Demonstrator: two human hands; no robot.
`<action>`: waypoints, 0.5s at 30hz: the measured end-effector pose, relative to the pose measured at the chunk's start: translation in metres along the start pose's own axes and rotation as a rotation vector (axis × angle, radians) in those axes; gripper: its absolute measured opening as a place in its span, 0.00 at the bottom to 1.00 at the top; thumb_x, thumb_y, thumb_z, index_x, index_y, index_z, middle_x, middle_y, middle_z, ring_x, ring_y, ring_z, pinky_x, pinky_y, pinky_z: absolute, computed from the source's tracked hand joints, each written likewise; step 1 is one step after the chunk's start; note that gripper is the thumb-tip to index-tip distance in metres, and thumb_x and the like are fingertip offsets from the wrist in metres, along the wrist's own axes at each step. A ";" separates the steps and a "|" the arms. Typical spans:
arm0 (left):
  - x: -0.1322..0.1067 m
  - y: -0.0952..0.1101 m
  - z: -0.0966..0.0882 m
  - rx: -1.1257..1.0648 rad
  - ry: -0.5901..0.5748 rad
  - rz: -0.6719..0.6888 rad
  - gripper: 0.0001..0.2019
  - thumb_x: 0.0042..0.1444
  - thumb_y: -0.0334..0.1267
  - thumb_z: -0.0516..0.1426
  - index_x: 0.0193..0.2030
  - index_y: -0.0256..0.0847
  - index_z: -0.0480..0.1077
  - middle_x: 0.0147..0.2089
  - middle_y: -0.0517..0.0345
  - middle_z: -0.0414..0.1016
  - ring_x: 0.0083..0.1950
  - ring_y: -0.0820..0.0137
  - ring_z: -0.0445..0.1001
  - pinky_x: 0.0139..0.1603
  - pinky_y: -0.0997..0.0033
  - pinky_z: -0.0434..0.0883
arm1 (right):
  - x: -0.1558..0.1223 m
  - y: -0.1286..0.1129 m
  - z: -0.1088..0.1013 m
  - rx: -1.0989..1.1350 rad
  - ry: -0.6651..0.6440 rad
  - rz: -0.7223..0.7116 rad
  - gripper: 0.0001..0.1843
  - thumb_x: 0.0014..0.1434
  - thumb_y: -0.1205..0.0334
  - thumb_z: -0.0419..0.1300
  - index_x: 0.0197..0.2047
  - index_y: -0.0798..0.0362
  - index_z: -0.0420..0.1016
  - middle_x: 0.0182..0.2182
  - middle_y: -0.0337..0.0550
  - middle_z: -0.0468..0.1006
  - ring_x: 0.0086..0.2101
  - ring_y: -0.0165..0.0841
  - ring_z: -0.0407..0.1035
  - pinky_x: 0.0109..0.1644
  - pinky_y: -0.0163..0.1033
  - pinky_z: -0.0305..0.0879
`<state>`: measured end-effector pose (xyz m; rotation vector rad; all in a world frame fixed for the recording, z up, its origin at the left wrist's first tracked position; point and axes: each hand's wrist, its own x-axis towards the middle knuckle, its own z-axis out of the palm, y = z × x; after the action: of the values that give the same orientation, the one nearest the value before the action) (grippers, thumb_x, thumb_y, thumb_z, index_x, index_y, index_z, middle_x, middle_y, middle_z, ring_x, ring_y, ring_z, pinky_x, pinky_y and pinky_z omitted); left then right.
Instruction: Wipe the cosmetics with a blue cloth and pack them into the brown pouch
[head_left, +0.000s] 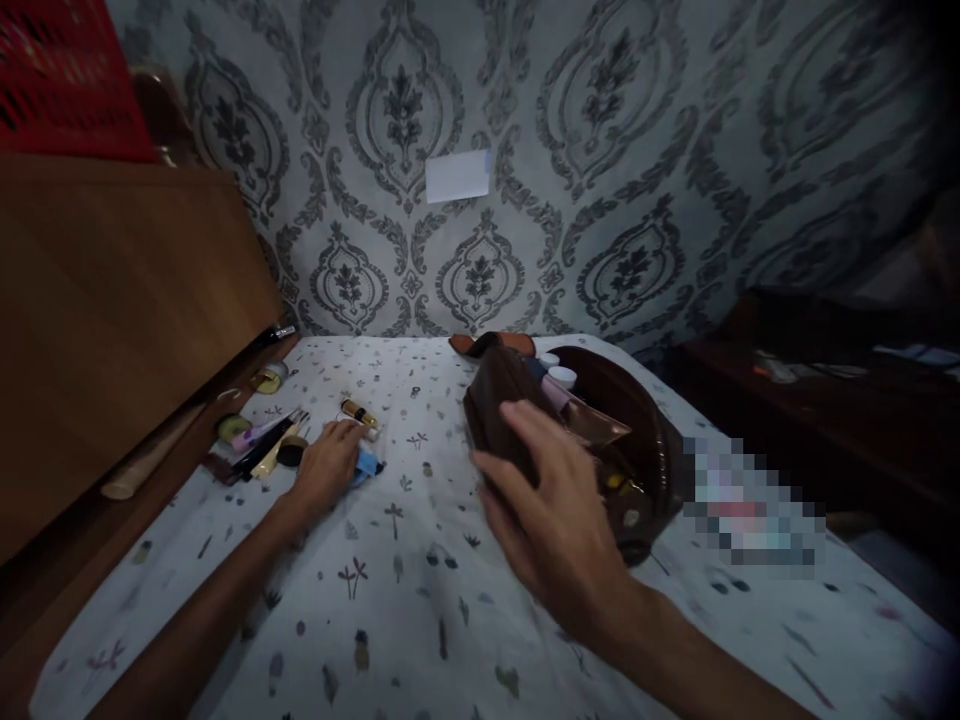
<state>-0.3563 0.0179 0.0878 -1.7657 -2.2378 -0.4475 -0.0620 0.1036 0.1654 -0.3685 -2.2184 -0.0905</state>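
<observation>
My left hand (328,468) is low over the sheet on the left, its fingers curled down on a small blue-and-clear item (365,464), partly covered by the hand. Just beyond the fingertips lies a gold-and-black tube (359,412). Beside this hand are a round dark-lidded jar (292,450) and several pen-like cosmetics (262,445). My right hand (559,500), fingers apart, is at the near side of an unzipped brown leather bag (499,395); whether it touches the leather I cannot tell. Inside the bag are a white-capped container (561,377) and a rose-gold pouch (596,425).
A wooden cabinet (127,330) borders the left side, with a red basket (71,85) on top. A wooden stick (150,460) and a gold-lidded jar (270,378) lie along its base. Patterned wallpaper (480,280) rises behind. A dark table (787,400) stands at right.
</observation>
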 end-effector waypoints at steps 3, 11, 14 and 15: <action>-0.002 -0.008 0.001 -0.025 -0.009 0.016 0.19 0.60 0.25 0.50 0.53 0.44 0.73 0.57 0.52 0.75 0.59 0.59 0.69 0.51 0.61 0.73 | -0.004 -0.021 0.027 0.263 -0.152 -0.031 0.12 0.63 0.73 0.54 0.48 0.53 0.72 0.53 0.55 0.73 0.56 0.44 0.67 0.57 0.51 0.69; -0.009 -0.010 -0.001 -0.067 0.006 -0.049 0.10 0.63 0.33 0.49 0.43 0.41 0.72 0.43 0.49 0.74 0.47 0.59 0.73 0.44 0.61 0.71 | 0.010 -0.046 0.141 0.446 -0.585 0.394 0.15 0.63 0.67 0.57 0.53 0.56 0.72 0.49 0.54 0.74 0.50 0.43 0.68 0.55 0.47 0.66; -0.010 -0.015 0.002 -0.119 0.009 -0.046 0.09 0.63 0.33 0.49 0.42 0.42 0.71 0.42 0.51 0.76 0.45 0.62 0.74 0.44 0.64 0.71 | 0.021 -0.053 0.162 0.326 -0.637 0.435 0.10 0.63 0.63 0.60 0.47 0.55 0.76 0.47 0.53 0.74 0.50 0.44 0.66 0.53 0.46 0.65; -0.010 -0.018 0.002 -0.141 0.010 -0.047 0.08 0.63 0.34 0.50 0.41 0.42 0.71 0.41 0.52 0.77 0.44 0.63 0.75 0.43 0.65 0.70 | 0.023 -0.055 0.166 0.304 -0.633 0.436 0.09 0.63 0.62 0.60 0.45 0.54 0.76 0.47 0.52 0.74 0.50 0.44 0.66 0.53 0.46 0.64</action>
<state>-0.3713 0.0059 0.0803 -1.7762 -2.2957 -0.6364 -0.2171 0.0885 0.0828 -0.7792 -2.6456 0.6754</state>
